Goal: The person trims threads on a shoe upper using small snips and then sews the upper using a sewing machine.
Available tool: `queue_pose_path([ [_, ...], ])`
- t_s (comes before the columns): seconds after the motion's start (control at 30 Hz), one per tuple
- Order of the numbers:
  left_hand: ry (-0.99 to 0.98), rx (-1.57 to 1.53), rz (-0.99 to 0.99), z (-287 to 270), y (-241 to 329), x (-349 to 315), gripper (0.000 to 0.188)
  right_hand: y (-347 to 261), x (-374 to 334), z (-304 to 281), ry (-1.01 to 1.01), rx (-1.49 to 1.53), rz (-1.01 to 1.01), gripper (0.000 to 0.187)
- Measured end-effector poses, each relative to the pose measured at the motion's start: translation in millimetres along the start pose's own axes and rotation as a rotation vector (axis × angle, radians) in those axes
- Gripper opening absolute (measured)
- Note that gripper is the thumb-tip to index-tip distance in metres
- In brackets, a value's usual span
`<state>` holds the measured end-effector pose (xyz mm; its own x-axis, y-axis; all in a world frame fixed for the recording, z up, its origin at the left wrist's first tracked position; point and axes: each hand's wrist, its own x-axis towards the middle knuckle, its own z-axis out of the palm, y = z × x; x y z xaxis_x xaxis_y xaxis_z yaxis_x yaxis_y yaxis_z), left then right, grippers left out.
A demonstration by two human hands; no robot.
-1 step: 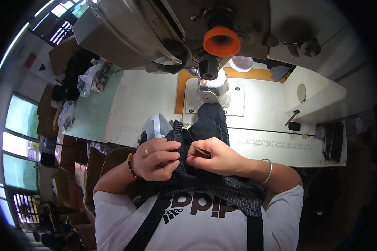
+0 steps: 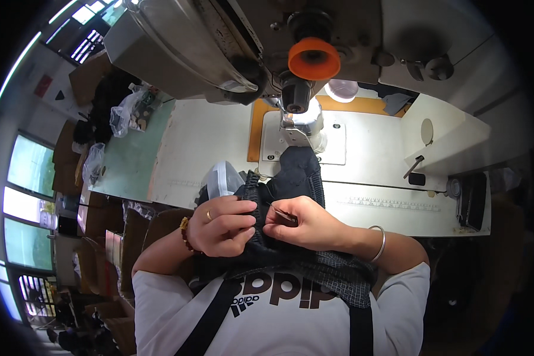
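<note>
A black padded garment piece with ribbed edges stretches from the sewing machine's presser foot toward my body. My left hand is closed on the ribbed part of the black piece, its fingers curled over the left edge. Close beside it, my right hand pinches a slim dark metal tool; its exact kind is hidden by the fingers. The fingertips of both hands nearly meet over the fabric. Beyond my left hand lies a grey and white piece, partly covered.
Above the hands hangs the sewing machine head, with an orange cup-shaped part. A ruler strip runs along the white table. At the left, plastic bags lie on a green tabletop. Cardboard boxes stand below.
</note>
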<state>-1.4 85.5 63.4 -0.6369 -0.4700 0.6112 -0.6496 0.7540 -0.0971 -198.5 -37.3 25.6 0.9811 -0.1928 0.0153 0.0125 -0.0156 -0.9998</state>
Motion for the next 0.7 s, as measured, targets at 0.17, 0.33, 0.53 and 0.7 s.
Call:
queue_pose_path([
  [0.17, -0.021, -0.015, 0.002, 2.1, 4.6, 3.1, 0.022, 3.6, -3.4, 5.5, 0.011, 0.019, -0.03, 0.016],
  [0.33, -0.034, 0.017, 0.024, 3.8, 5.3, 7.5, 0.023, 6.7, -6.9, 6.5, 0.005, 0.333, -0.051, 0.01],
  [0.53, -0.024, 0.03, 0.01, 2.0, 7.0, 8.0, 0.022, 4.6, -11.8, -3.6, 0.116, 0.423, 0.087, 0.007],
  [0.7, -0.037, 0.034, 0.008, 0.6, 6.6, 7.4, 0.022, 14.4, -9.8, -2.3, 0.296, -0.206, -0.293, 0.005],
])
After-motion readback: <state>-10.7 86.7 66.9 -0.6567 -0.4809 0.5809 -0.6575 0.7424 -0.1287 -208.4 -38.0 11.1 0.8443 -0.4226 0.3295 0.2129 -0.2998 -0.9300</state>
